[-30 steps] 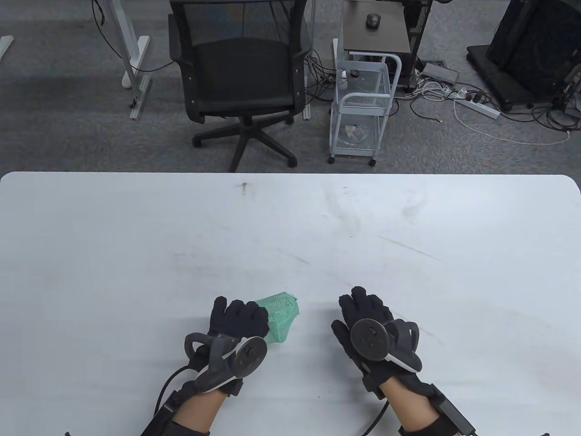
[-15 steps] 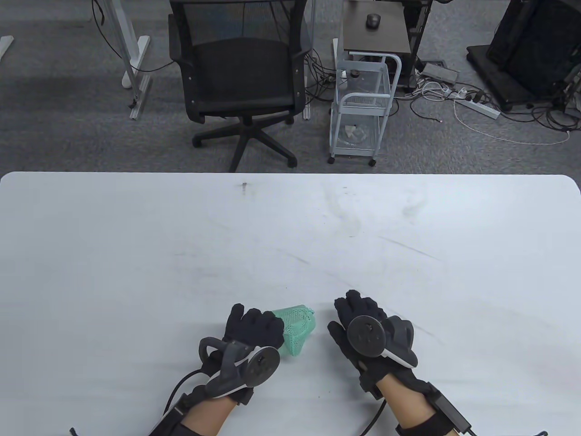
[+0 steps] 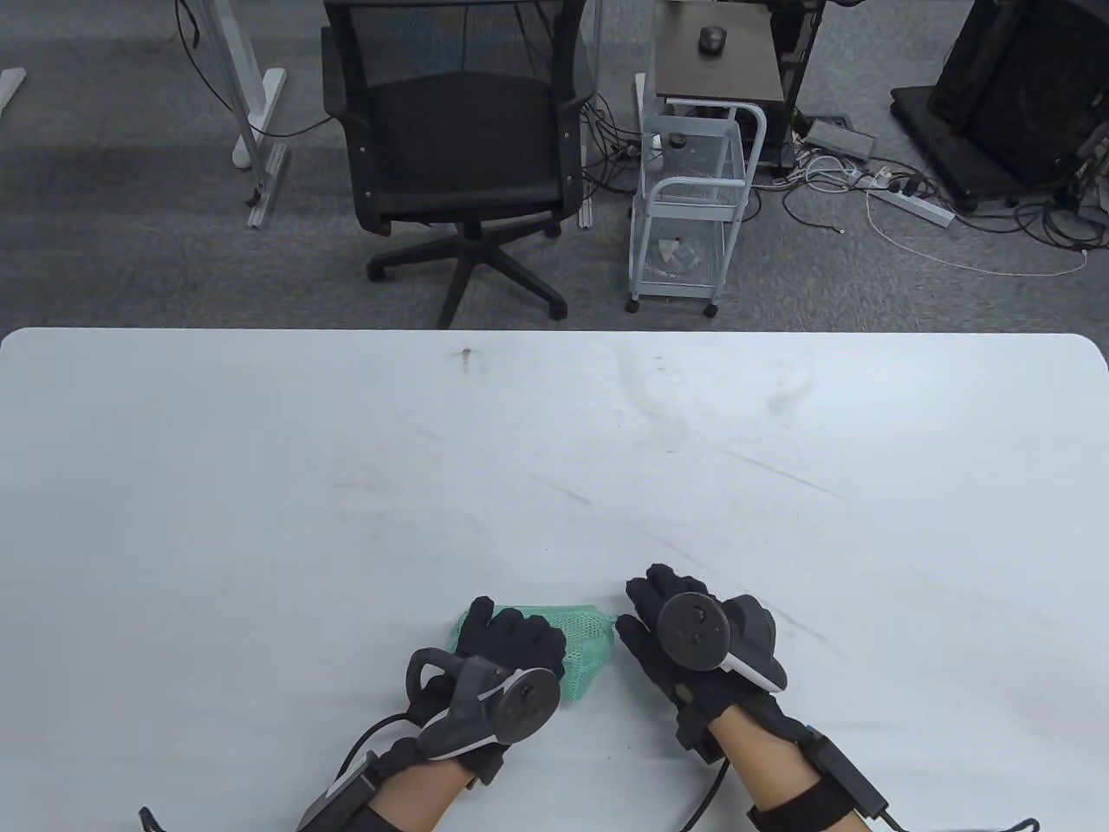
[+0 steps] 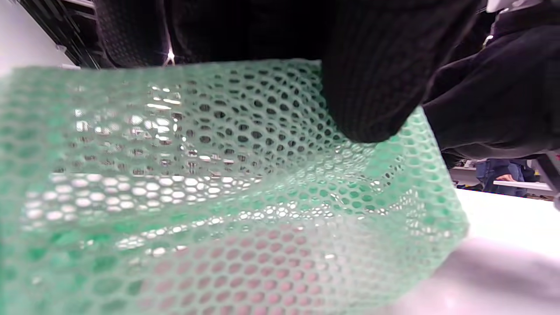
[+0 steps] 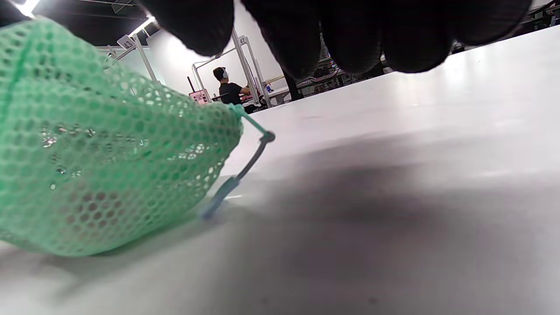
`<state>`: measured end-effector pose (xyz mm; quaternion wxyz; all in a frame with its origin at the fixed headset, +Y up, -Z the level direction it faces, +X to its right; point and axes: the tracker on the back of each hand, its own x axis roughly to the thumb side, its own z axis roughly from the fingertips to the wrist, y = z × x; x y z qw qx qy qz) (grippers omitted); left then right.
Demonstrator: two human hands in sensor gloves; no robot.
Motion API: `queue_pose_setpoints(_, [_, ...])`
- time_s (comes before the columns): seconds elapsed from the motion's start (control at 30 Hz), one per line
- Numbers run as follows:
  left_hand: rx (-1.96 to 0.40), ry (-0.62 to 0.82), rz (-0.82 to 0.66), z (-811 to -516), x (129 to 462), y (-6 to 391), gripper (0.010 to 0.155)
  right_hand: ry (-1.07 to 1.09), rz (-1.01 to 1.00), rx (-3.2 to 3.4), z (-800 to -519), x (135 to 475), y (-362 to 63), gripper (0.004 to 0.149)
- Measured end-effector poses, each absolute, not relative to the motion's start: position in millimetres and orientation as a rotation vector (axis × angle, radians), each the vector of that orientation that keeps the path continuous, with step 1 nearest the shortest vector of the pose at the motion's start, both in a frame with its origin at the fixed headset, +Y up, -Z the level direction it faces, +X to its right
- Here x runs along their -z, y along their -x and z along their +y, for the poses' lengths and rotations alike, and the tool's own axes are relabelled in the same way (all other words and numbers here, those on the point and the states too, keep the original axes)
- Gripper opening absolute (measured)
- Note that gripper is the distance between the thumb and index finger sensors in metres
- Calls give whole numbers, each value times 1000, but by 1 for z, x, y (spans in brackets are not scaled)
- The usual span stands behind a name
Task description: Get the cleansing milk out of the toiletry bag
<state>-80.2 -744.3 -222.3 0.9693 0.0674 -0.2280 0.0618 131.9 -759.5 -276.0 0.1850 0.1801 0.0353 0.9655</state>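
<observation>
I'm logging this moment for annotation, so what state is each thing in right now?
toiletry bag: green mesh, lying on the table, bulging.
zipper pull: hanging off the bag's end, tip on the table.
cleansing milk: not plainly visible; only a pinkish shape shows through the mesh.
left hand: resting on the bag, fingers pressing the mesh.
right hand: beside the bag's end, holding nothing.
table: white, scuffed.

One mesh bag (image 3: 585,646), two hands, maybe one pinkish item inside.
</observation>
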Motion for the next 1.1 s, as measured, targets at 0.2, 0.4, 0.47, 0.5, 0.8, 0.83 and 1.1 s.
queue_pose_setpoints(0.2, [-147, -115, -479, -745, 220, 76, 41, -538, 230, -2693, -770, 280, -126, 59])
queue_pose_setpoints(0.4, [-154, -72, -500, -747, 221, 75, 44, -579, 349, -2701, -778, 281, -119, 58])
queue_pose_setpoints(0.47, [-166, -79, -495, -744, 221, 77, 46, -590, 382, -2720, -781, 280, -116, 57])
queue_pose_setpoints(0.5, [-175, -84, -492, -743, 221, 78, 46, -595, 391, -2728, -783, 280, -115, 57])
queue_pose_setpoints(0.8, [-224, -188, -383, -723, 224, 100, 47, -640, 389, -2807, -787, 278, -107, 54])
queue_pose_setpoints(0.83, [-217, -197, -372, -722, 224, 102, 47, -643, 381, -2815, -787, 278, -107, 54])
queue_pose_setpoints(1.1, [-197, -208, -275, -719, 232, 119, 46, -642, 344, -2870, -786, 277, -104, 45])
